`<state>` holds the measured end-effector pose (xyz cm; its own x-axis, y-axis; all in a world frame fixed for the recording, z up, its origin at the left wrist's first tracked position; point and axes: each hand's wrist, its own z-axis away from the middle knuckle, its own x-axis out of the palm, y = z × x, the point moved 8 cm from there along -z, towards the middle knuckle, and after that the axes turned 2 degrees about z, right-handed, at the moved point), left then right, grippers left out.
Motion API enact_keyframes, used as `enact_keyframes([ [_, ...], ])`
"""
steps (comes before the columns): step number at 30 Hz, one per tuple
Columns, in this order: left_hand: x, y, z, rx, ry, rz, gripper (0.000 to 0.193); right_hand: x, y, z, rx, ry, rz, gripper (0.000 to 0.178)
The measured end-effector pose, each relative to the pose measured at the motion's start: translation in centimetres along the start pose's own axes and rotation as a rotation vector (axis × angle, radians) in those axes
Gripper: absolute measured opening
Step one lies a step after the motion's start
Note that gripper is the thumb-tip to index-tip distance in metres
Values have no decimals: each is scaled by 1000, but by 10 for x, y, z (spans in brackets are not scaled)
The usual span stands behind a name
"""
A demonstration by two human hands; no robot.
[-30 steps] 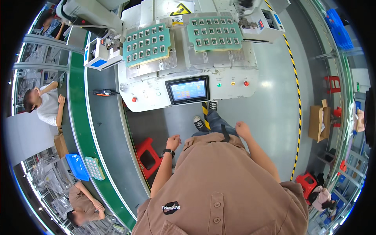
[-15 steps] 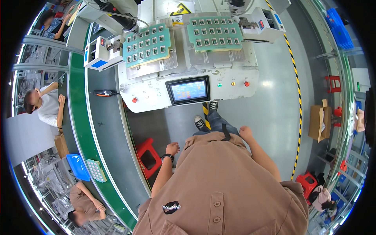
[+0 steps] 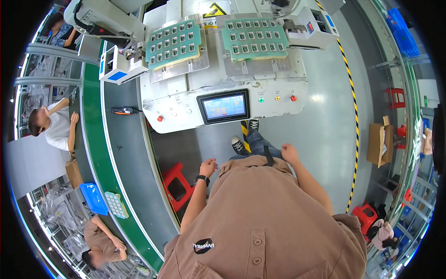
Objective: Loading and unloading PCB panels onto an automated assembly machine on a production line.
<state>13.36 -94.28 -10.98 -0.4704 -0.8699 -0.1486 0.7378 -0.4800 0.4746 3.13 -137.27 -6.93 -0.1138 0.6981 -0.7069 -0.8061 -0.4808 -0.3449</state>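
Note:
My left hand [image 3: 208, 167], with a dark watch on its wrist, hangs beside my waist, fingers loosely bent and somewhat apart, with nothing seen in it. On the other side my right hand [image 3: 289, 153] is curled closed near my hip, and no object shows in it. Both hands are apart from the white machine [image 3: 176, 117] in front of me. On that machine lie two green trays of small square parts, a left tray [image 3: 173, 45] and a right tray [image 3: 254, 39], each on a metal plate. A lit touch screen [image 3: 226, 107] sits in the machine's front panel.
Coloured buttons [image 3: 277, 98] flank the screen. A robot arm head [image 3: 104, 31] is over the left side unit. At left runs a green-edged conveyor bench [image 3: 95, 139] with a blue bin [image 3: 94, 198]; several co-workers sit beyond. A red stool [image 3: 177, 187] stands by my left arm.
The arm head over the left tray has swung left, off the tray to the side unit. My left hand has risen slightly forward; my right hand has moved slightly forward.

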Motion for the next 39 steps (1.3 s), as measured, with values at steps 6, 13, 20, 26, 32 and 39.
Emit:
enact_keyframes([
  [6,-3,-9,2,-16,-8,-18,31,2,2,0,-12,-10,0,24],
  [13,-12,-44,10,-100,65,14,27,7,10,0,-4,-26,63,24],
  [20,-9,-41,6,-92,58,73,28,8,7,-1,2,-32,41,24],
  [26,-5,-30,-2,-44,49,42,28,3,6,1,-22,-23,30,24],
  [32,-1,-22,0,-50,38,46,29,3,10,1,-18,-8,10,24],
  [39,-5,-26,3,-63,46,26,29,2,8,2,-27,-4,10,23],
])
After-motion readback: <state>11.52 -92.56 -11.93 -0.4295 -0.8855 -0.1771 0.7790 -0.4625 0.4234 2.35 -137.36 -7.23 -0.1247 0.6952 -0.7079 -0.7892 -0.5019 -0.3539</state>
